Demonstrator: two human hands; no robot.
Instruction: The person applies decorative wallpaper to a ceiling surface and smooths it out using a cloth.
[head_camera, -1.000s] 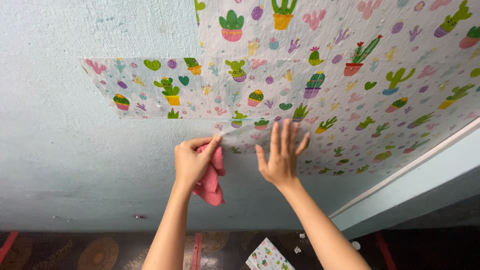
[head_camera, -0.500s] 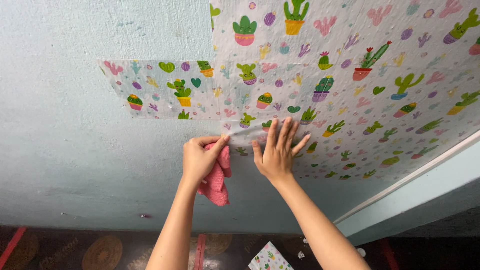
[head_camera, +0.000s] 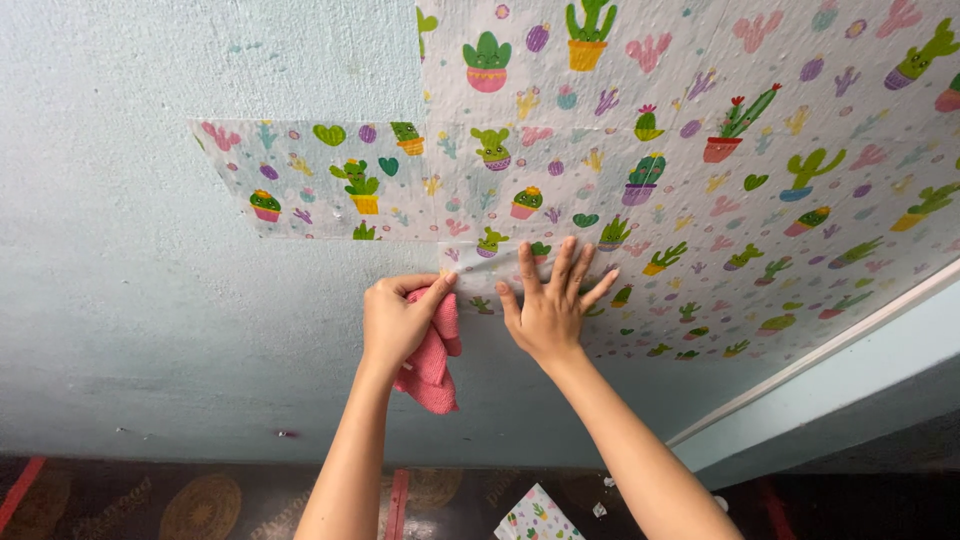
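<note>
- Fingers of the right hand (head_camera: 545, 310) spread flat on the white cactus-printed wallpaper sheet (head_camera: 700, 180) stuck on the pale blue wall (head_camera: 150, 320).
- Left hand (head_camera: 398, 318) clenches a pink cloth (head_camera: 432, 362) beside the sheet's lower edge.

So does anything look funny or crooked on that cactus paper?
Yes. The cactus wallpaper stops in uneven steps: one strip juts left over the bare blue wall, and the lower edge under the right hand looks wrinkled and unstuck. The left hand grips a pink cloth.
</note>
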